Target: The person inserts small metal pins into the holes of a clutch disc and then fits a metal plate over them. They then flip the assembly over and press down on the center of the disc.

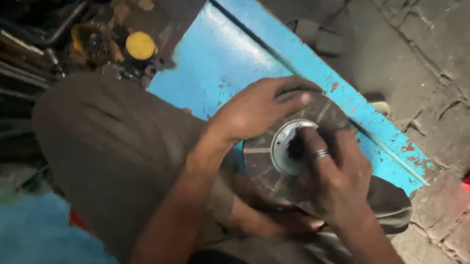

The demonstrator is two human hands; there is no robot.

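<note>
A blue metal panel [222,61] lies slanted across the cracked concrete floor [437,62], and on it, against the person's knee, rests a dark round metal disc [263,163] with a bright silver hub [283,145] at its centre. The left hand [257,107] lies flat and open over the disc's upper rim, fingers spread on its face, while the right hand [333,177], a ring on one finger, curls from below with its fingertips pinched on a small dark part in the hub.
</note>
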